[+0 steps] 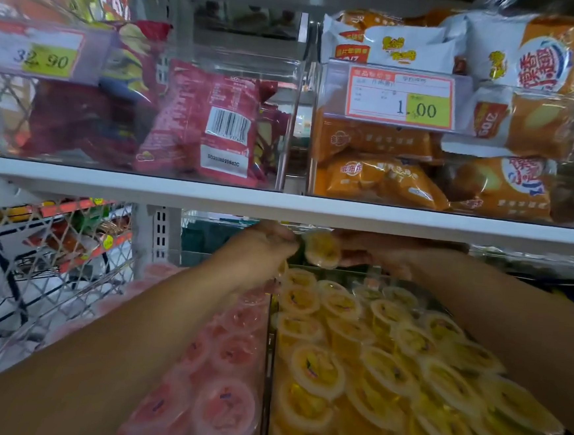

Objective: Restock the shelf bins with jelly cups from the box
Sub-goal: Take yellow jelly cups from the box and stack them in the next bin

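Both hands reach in under the white shelf board, to the back of the lower shelf. The right hand grasps one yellow jelly cup from its right side and holds it up in the air, tipped so its lid faces us. The left hand has its fingers bunched against the cup's left edge (it is too blurry to tell if it pinches the cup or only touches it).

Under the held cup sits a clear bin packed with yellow jelly cups, lying in rows with their lids up. A clear wall splits them from the pink jelly cups just to the left.

Up on the shelf board stand clear boxes. Red snack bags fill the left one and orange snack bags fill the right one.

A white wire rack stands off to the left.

One price tag reads 1.00 and another tag reads 32.90.
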{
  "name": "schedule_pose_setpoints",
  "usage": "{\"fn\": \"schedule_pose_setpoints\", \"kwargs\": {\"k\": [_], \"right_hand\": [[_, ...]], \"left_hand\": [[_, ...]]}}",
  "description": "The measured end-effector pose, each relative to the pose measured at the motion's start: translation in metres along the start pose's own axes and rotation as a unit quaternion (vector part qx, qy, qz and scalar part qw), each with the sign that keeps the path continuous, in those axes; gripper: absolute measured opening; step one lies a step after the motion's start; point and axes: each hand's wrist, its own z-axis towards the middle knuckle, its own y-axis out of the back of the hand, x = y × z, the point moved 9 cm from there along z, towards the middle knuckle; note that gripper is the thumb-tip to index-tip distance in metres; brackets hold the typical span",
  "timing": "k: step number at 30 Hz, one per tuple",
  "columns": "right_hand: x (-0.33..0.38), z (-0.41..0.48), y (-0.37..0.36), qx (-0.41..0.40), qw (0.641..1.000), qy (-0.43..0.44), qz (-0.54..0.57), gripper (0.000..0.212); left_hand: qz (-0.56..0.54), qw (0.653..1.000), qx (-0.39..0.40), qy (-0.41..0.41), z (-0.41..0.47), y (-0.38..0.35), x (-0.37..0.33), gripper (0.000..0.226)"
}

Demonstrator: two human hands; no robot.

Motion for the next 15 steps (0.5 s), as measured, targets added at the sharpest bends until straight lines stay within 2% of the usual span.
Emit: {"fn": "schedule_pose_setpoints", "kwargs": {"k": [1,3,4,6,8,11,13,14,15], "right_hand": [[-0.008,0.005,0.011,-0.015,0.998,-0.034,-0.057,0.013],[-0.03,0.008,0.019,0.012,0.98,-0.119,-0.158,0.03],[-0.041,0.008,0.021,0.021,0.971,-0.151,-0.184,0.03],[-0.057,0.008,0.025,-0.009,0.966,-0.183,-0.185,0.015],[-0.062,0.007,0.022,-0.034,0.967,-0.186,-0.174,0.003],[-0.055,0.006,0.018,-0.043,0.967,-0.167,-0.187,0.018],[-0.048,0.002,0.015,-0.032,0.967,-0.154,-0.201,0.014],[-0.043,0.0,0.016,-0.029,0.961,-0.14,-0.236,0.006],[-0.034,-0.004,0.017,-0.037,0.955,-0.121,-0.268,0.008]], "left_hand": [[-0.028,0.999,-0.002,0.018,0.001,0.001,0.005,0.018],[-0.081,0.996,-0.003,0.043,0.0,0.001,0.015,0.03],[-0.101,0.994,-0.007,0.05,0.002,0.003,0.02,0.033],[-0.129,0.99,-0.011,0.05,0.004,0.007,0.024,0.033],[-0.132,0.991,-0.009,0.033,0.003,0.01,0.022,0.031],[-0.122,0.992,-0.017,0.02,0.006,0.014,0.022,0.032],[-0.112,0.994,-0.011,0.011,0.005,0.012,0.02,0.029],[-0.092,0.996,-0.013,0.004,0.007,0.011,0.02,0.029],[-0.07,0.997,-0.013,-0.007,0.008,0.009,0.018,0.03]]}}
